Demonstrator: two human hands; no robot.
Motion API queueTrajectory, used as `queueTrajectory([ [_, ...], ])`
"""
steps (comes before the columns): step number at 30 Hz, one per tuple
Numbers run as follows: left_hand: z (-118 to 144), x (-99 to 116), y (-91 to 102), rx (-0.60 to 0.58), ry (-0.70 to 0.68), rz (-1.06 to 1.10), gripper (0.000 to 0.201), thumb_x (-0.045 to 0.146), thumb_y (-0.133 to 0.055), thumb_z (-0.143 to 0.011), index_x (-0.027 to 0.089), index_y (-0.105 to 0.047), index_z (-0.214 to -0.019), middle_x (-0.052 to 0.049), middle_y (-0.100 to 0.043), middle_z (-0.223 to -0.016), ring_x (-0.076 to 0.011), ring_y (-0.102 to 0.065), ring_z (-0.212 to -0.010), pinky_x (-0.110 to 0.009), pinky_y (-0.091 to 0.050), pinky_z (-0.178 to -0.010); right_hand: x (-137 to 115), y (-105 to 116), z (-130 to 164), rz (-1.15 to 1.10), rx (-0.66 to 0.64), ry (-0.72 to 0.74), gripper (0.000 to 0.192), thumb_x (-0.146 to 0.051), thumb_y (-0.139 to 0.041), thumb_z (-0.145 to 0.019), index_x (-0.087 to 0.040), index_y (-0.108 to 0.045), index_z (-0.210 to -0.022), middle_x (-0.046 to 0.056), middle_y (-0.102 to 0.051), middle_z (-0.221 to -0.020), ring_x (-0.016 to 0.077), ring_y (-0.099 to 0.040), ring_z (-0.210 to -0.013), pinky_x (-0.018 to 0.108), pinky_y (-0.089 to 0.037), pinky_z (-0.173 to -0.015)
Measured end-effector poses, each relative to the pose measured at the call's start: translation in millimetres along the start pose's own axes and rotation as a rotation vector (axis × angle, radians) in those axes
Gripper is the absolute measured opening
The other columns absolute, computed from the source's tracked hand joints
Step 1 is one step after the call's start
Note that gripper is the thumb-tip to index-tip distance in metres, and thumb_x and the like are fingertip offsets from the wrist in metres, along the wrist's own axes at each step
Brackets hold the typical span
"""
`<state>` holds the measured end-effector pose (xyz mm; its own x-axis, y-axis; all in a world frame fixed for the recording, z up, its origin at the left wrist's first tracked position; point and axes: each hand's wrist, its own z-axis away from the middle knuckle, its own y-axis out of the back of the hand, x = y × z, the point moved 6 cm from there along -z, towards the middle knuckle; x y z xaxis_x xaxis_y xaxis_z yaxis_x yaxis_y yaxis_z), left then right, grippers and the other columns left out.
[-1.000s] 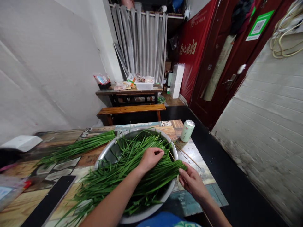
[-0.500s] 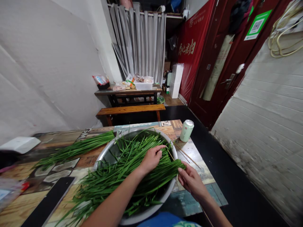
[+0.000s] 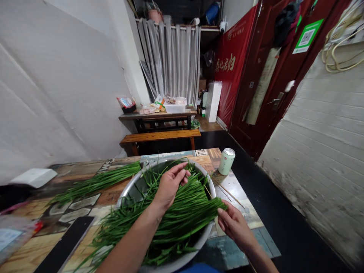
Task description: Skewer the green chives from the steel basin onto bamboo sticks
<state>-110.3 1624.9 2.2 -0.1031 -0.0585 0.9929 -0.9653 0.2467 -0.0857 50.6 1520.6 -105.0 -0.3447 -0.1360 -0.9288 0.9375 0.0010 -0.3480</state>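
A large metal basin (image 3: 125, 193) on the table holds a heap of long green garlic chives (image 3: 170, 212), whose leafy ends hang over its left rim. At the basin's right side, my right hand (image 3: 234, 223) pinches the cut ends of a bunch of them between thumb and fingers. Above the heap, near the far rim, my left hand (image 3: 172, 184) is raised with thumb and fingers drawn together. Whatever lies between those fingertips, if anything, is too small to make out. Another bundle of chives (image 3: 99, 182) lies on the table, left of the basin.
A pale green can (image 3: 226, 161) stands beyond the basin's right rim, with thin sticks (image 3: 230, 193) lying near it. At the left are a black phone (image 3: 65, 244), a plastic bag (image 3: 17, 235) and a white object (image 3: 34, 177). A wooden bench (image 3: 160, 136) stands behind the table.
My left hand has lifted from the chives and moved left and upward. My right hand keeps its hold on the bunch. The view has shifted slightly.
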Motion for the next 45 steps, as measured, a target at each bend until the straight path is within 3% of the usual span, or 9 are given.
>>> queueTrajectory([
  [7,-13,24,3.3,-0.020,-0.035,-0.242,0.031,0.026,-0.052,-0.074,0.013,-0.055,-0.102,-0.002,-0.058,-0.076,-0.0081,-0.049,-0.055,-0.019,-0.035,-0.048,11,11,-15,0.004,-0.024,-0.013,0.052,-0.048,-0.060,-0.074,-0.014,-0.043,-0.109,-0.011,-0.045,-0.041,0.0001,-0.017,-0.026,0.014,-0.009,-0.026],
  [16,-39,78,-3.8,-0.034,-0.282,-0.571,0.035,0.044,-0.048,-0.080,0.015,-0.062,-0.092,0.003,-0.050,-0.057,-0.0098,-0.044,-0.056,-0.021,-0.034,-0.056,15,18,-20,0.019,-0.040,0.011,0.047,-0.043,-0.058,-0.078,-0.014,-0.043,-0.111,-0.010,-0.046,-0.042,-0.0002,-0.018,-0.025,0.012,-0.011,-0.025],
  [21,-43,107,4.5,-0.063,-0.249,-0.419,0.030,0.042,-0.045,-0.081,0.015,-0.059,-0.080,0.004,-0.044,-0.056,-0.0070,-0.037,-0.050,-0.018,-0.027,-0.045,15,18,-18,0.005,-0.038,0.002,0.049,-0.042,-0.059,-0.077,-0.013,-0.043,-0.112,-0.010,-0.046,-0.042,-0.0001,-0.019,-0.026,0.012,-0.012,-0.025],
  [25,-39,156,13.3,-0.045,-0.303,-0.275,0.026,0.040,-0.054,-0.077,0.015,-0.061,-0.083,0.006,-0.037,-0.049,-0.0052,-0.028,-0.042,-0.017,-0.021,-0.040,15,18,-19,0.022,-0.020,-0.019,0.052,-0.044,-0.060,-0.075,-0.012,-0.042,-0.113,-0.010,-0.047,-0.042,-0.0004,-0.019,-0.025,0.012,-0.012,-0.025],
  [30,-28,202,29.0,0.135,-0.467,-0.565,0.032,0.041,-0.062,-0.070,0.015,-0.069,-0.088,-0.001,-0.063,-0.065,-0.0102,-0.051,-0.057,-0.023,-0.041,-0.057,17,17,-17,0.047,-0.026,-0.028,0.049,-0.044,-0.059,-0.076,-0.014,-0.042,-0.111,-0.010,-0.046,-0.042,-0.0004,-0.019,-0.025,0.012,-0.011,-0.026],
  [32,-29,196,33.2,0.150,-0.469,-0.729,0.033,0.042,-0.063,-0.068,0.016,-0.070,-0.088,-0.004,-0.069,-0.081,-0.0149,-0.058,-0.073,-0.027,-0.045,-0.071,17,16,-15,0.054,-0.023,-0.027,0.048,-0.045,-0.059,-0.076,-0.014,-0.043,-0.109,-0.010,-0.046,-0.042,-0.0007,-0.019,-0.026,0.012,-0.011,-0.026],
  [35,-35,158,38.9,0.067,-0.364,-0.935,0.036,0.045,-0.058,-0.070,0.017,-0.070,-0.090,-0.005,-0.070,-0.092,-0.0195,-0.061,-0.085,-0.030,-0.045,-0.080,17,16,-13,0.058,-0.005,-0.045,0.050,-0.045,-0.060,-0.075,-0.015,-0.043,-0.110,-0.010,-0.045,-0.043,-0.0009,-0.019,-0.026,0.012,-0.011,-0.027],
  [41,-50,53,61.2,-0.047,-0.061,-1.340,0.049,0.052,-0.058,-0.065,0.022,-0.066,-0.103,-0.007,-0.067,-0.102,-0.0267,-0.060,-0.095,-0.031,-0.044,-0.076,15,16,-14,0.078,0.003,-0.057,0.051,-0.046,-0.059,-0.075,-0.014,-0.042,-0.112,-0.010,-0.046,-0.042,-0.0005,-0.019,-0.026,0.012,-0.011,-0.026],
  [45,-61,6,73.7,-0.116,0.063,-1.332,0.062,0.040,-0.066,-0.056,0.016,-0.056,-0.113,-0.010,-0.066,-0.099,-0.0239,-0.060,-0.087,-0.027,-0.042,-0.068,16,17,-14,0.072,-0.006,-0.054,0.052,-0.046,-0.058,-0.075,-0.014,-0.042,-0.113,-0.010,-0.046,-0.043,-0.0004,-0.019,-0.026,0.012,-0.011,-0.027],
])
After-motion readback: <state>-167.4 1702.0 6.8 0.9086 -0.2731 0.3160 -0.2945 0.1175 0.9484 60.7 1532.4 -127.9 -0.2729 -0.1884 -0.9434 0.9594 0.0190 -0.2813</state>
